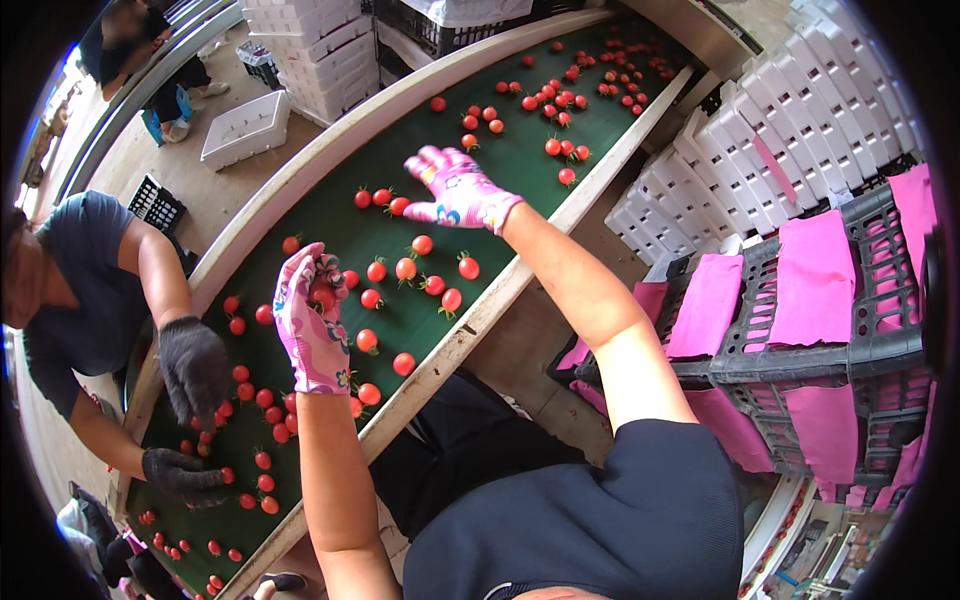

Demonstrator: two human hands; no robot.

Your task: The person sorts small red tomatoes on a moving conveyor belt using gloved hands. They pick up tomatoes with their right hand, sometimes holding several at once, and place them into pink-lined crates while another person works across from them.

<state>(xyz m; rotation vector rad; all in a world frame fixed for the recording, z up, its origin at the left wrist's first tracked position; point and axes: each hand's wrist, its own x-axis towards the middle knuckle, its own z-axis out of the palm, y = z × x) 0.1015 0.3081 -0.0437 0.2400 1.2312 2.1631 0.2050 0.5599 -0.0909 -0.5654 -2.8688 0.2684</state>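
Can see only partly the tomato point(322, 298), wrapped inside the left hand point(305, 330). Cannot count exactly the far tomatoes point(611, 76), too small and too crowded. Can see the co-worker point(85, 250) at left incompletely, cut off by the dark rim.

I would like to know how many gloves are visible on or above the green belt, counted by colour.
Pink patterned gloves: 2, on the wearer's left hand and right hand
Dark grey gloves: 2, on the co-worker opposite
Total: 4 gloves
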